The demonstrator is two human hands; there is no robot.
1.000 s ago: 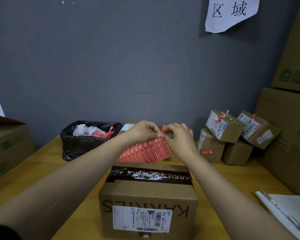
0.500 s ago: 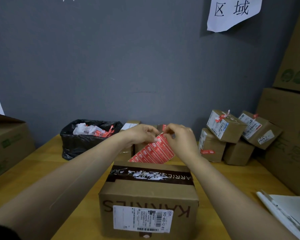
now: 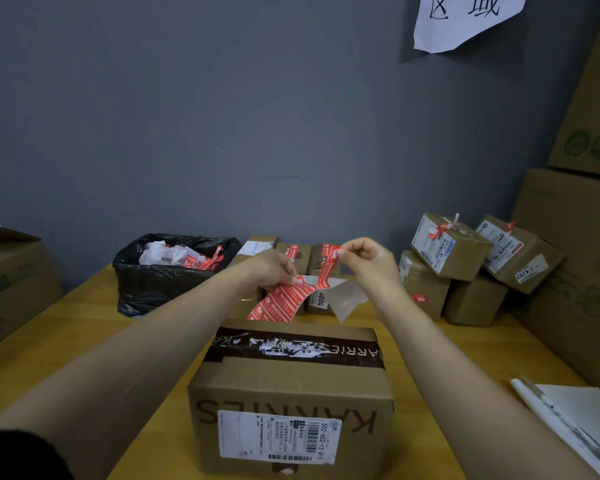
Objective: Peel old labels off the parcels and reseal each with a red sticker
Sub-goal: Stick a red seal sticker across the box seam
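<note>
I see a grey wall (image 3: 222, 116) across the far side, and a wooden surface (image 3: 84, 341) running from it toward me. Large cartons (image 3: 575, 244) are stacked at the right edge, and another carton (image 3: 11, 282) stands at the left.

The parcel (image 3: 291, 379) sits near me at the centre of the surface, between my two forearms. A band of brown tape (image 3: 354, 355) crosses its top, scuffed white in the middle, and a white shipping label (image 3: 278, 436) is on its near face.

A black bin bag (image 3: 153, 285) at the far left holds crumpled white and red scraps. At the far right, small parcels (image 3: 451, 247) are piled on one another, some with red stickers on them. More small parcels (image 3: 300, 261) line the wall behind my hands.

Both hands are raised above the far edge of the near parcel. My left hand (image 3: 269, 270) pinches the upper end of the sticker sheet (image 3: 281, 303), which hangs down to the left, just above the parcel top. My right hand (image 3: 373, 265) pinches the top of one red sticker (image 3: 327, 268) between thumb and fingertips. The strip is lifted off most of its length, its lower end meeting the sheet. Bare backing paper (image 3: 347, 299) droops below the right hand.

A white sheet (image 3: 575, 410) with a pen (image 3: 541, 407) on it lies at the near right.
</note>
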